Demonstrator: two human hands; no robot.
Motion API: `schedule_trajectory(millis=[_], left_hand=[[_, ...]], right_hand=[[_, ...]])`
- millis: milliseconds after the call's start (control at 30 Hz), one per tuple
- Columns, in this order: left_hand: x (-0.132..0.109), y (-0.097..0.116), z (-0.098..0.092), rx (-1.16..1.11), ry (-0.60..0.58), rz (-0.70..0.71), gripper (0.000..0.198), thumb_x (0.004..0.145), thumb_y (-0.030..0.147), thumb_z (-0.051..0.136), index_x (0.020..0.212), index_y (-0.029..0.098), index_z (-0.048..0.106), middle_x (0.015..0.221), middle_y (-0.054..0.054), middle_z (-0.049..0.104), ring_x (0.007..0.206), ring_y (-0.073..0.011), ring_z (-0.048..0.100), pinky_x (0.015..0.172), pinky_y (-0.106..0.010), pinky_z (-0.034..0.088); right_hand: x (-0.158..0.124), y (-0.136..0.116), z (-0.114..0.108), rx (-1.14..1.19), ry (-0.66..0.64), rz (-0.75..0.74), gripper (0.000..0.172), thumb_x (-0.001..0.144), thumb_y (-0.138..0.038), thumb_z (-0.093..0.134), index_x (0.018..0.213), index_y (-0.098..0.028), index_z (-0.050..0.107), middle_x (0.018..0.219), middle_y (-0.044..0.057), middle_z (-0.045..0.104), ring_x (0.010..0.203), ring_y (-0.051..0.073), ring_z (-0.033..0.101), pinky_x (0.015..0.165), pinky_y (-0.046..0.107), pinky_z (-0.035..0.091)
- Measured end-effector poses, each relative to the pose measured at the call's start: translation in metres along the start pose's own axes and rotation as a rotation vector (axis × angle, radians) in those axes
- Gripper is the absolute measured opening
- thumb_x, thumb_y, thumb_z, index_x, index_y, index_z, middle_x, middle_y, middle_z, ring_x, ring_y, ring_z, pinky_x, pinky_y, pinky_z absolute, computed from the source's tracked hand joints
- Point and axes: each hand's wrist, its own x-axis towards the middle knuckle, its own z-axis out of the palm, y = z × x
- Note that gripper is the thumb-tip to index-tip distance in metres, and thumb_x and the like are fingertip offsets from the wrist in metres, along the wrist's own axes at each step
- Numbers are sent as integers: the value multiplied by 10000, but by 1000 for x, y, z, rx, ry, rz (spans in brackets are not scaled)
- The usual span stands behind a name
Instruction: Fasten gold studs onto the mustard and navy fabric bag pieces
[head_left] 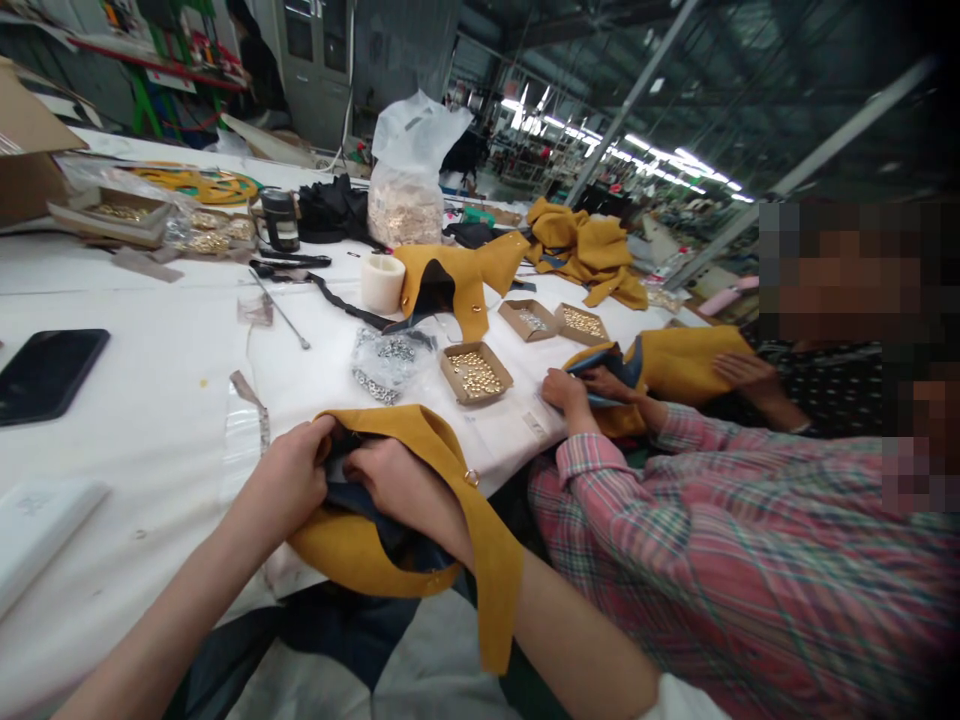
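On the white worktable [150, 400], the left hand [289, 480] and the right hand [397, 490] both pinch closed the soft, light mustard-yellow suede bag piece with dark lining [420, 440], best held at its 12 o'clock edge.

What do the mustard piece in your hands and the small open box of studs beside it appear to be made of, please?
The mustard piece looks like matte suede-like fabric or felt: it folds softly without shine and has a dark lining; both the left hand and the right hand grip it. The box looks like plain brown cardboard, and the studs glint like gold-toned metal, possibly plated.
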Motion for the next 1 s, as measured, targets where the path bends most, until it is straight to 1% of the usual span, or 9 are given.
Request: schedule_trajectory(millis=[100, 200, 333, 467, 533, 667, 833, 900, 1000], left_hand=[[2, 2, 2, 1, 2, -23, 368, 868, -59, 544, 1019, 274, 504, 856, -8, 624, 799, -280, 633, 738, -373, 377], [5, 4, 5, 15, -13, -34, 341, 924, -14, 567, 993, 289, 426, 818, 1, 575, 766, -286, 601, 717, -385, 312], [4, 1, 6, -19, -50, 41, 253, 995, 32, 548, 1049, 271, 487, 984, -54, 669, 931, -307, 667, 796, -391, 400], [-3, -8, 7, -59, -60, 100, 249, 992, 20, 535, 1078, 253, 558, 1094, -77, 675, 1050, -313, 663, 878, -407, 460], [-5, -12, 8, -69, -62, 118, 312, 947, -18, 519, 1106, 240, 595, 1163, -91, 655, 1116, -317, 646, 945, -425, 481], [-5, -17, 9, -115, -81, 142, 408, 948, -40, 476, 1167, 241, 675, 1211, -83, 618, 1150, -293, 631, 1004, -429, 494], [-7, -18, 7, -180, -72, 100, 375, 952, 5, 529, 1190, 247, 689, 1163, -64, 643, 1111, -282, 642, 974, -428, 502], [-8, -18, 7, -189, -62, 101, 454, 915, -12, 518, 1251, 249, 677, 1203, -70, 656, 1158, -288, 644, 1005, -437, 501], [-7, -19, 8, -198, -68, 92, 428, 877, -19, 502, 1180, 250, 639, 1182, -70, 636, 1144, -293, 634, 1012, -448, 495]], right_hand=[[-12, -24, 3, -213, -23, -63, 328, 1115, -76, 576, 1172, -149, 891, 1182, 210, 875, 1017, 346, 802, 924, 451, 642], [-8, -32, -2, -223, -51, -129, 261, 1066, -91, 682, 961, -196, 896, 1034, 185, 872, 945, 365, 793, 927, 496, 654], [29, -6, -28, -47, -153, -206, 294, 952, 1, 792, 775, -226, 857, 871, 73, 845, 842, 256, 743, 995, 412, 609], [58, 33, -39, 172, -353, -379, 228, 1020, -37, 808, 1012, -226, 935, 1076, -6, 902, 986, 153, 787, 991, 248, 578], [59, 48, -30, 299, -340, -355, 201, 1066, -85, 800, 1116, -223, 938, 1161, -11, 911, 1085, 142, 814, 1037, 213, 577], [50, 62, -1, 496, -284, -178, 201, 1080, -88, 766, 1168, -167, 928, 1165, 21, 917, 1076, 171, 834, 1055, 229, 608], [47, 56, 23, 591, -214, -83, 194, 1044, -66, 785, 1078, -184, 935, 1080, -3, 910, 1046, 188, 825, 1033, 239, 614], [47, 53, 32, 650, -189, -53, 193, 1042, -92, 781, 1046, -212, 932, 1087, -9, 910, 1086, 210, 826, 1079, 268, 620], [49, 50, 43, 728, -198, 4, 243, 1030, -92, 740, 986, -251, 918, 1115, -24, 912, 1136, 229, 825, 1132, 295, 624]])
